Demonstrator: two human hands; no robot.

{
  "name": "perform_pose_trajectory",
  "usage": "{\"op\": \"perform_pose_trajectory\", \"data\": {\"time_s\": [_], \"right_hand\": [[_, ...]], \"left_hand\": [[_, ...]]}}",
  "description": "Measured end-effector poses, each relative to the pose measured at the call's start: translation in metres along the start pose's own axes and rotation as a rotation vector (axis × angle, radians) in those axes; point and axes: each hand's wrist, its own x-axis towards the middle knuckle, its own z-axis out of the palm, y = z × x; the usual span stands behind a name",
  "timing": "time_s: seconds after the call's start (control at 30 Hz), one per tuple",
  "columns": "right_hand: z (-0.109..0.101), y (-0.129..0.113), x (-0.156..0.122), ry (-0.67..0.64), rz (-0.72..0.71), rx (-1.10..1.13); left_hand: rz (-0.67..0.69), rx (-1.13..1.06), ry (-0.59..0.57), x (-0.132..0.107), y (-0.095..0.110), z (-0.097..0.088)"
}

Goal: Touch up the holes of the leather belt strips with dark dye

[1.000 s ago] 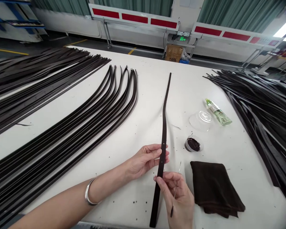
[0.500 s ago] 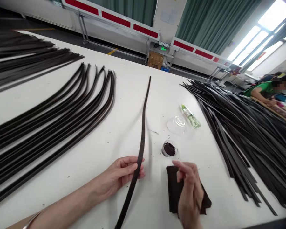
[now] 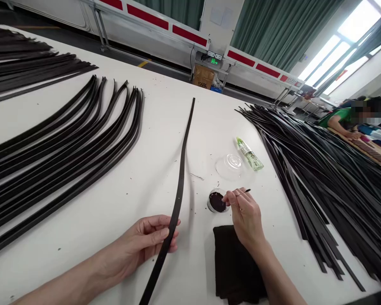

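My left hand [image 3: 155, 237] pinches a long dark strap [image 3: 179, 190] between thumb and fingers. The strap curves up and away, its far end narrow in view, and its near end runs out of the bottom edge. Over a small clear cup of dark paste [image 3: 216, 202], my right hand [image 3: 246, 214] is closed on a thin stick with a dark tip [image 3: 243, 192]. The stick's other end is hidden by the fingers at the cup's rim. Below that hand lies a folded black cloth [image 3: 231, 262], partly covered by my forearm.
Beyond the cup are a clear plastic lid [image 3: 230, 165] and a green-capped tube [image 3: 250, 154]. Dark straps lie in rows on the left [image 3: 66, 169] and in a large heap on the right [image 3: 307, 169]. Another person [image 3: 341, 120] sits at the far right.
My right hand has moved from above the cloth up to the cup and now shows a thin stick. My left hand still holds the strap; the whole view has shifted slightly.
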Motion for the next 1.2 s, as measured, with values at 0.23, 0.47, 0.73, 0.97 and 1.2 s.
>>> {"op": "perform_pose_trajectory", "data": {"time_s": [0.23,0.47,0.73,0.97,1.2], "right_hand": [[0.008,0.005,-0.001,-0.012,-0.127,-0.07],[0.012,0.005,-0.001,-0.013,-0.137,-0.085],[0.004,-0.003,-0.003,0.065,-0.099,-0.03],[-0.005,-0.03,-0.007,0.185,0.389,0.454],[0.013,-0.053,-0.013,0.116,0.388,0.598]], "left_hand": [[-0.001,0.017,-0.037,0.0,0.001,-0.001],[0.018,0.03,-0.072,0.002,0.002,0.002],[0.036,0.014,-0.092,0.001,0.002,0.003],[0.037,-0.006,-0.039,-0.001,0.002,0.006],[0.052,-0.047,-0.07,-0.001,0.001,0.009]]}}
